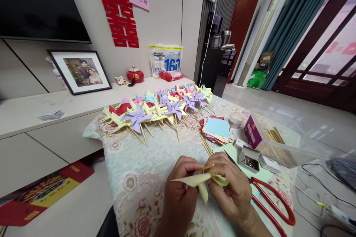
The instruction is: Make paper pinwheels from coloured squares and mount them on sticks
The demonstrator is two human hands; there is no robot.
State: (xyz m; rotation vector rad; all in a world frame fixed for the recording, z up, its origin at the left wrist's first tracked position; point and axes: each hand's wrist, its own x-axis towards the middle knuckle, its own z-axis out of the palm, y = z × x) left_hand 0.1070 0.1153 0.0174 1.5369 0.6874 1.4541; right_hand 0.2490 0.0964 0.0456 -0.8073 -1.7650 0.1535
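Observation:
A pale yellow paper pinwheel [202, 181] is between my two hands, its blades partly folded and curled. My left hand [182, 185] is closed on its left side, thumb and fingers pinching the paper. My right hand [232, 183] grips the right side, and the tip of a thin wooden stick [208, 167] shows between the fingers. The rest of that stick is hidden by the hands. Beside my right wrist lie scissors with red handles [274, 202], their dark blade partly under the hand.
Many finished pinwheels [137, 117] on sticks lie across the table's far side. Near them are a stack of coloured paper squares [217, 127], a small open box of metal pins [249, 158], a round clear container [236, 119] and a clear plastic bin [292, 153] with wooden sticks.

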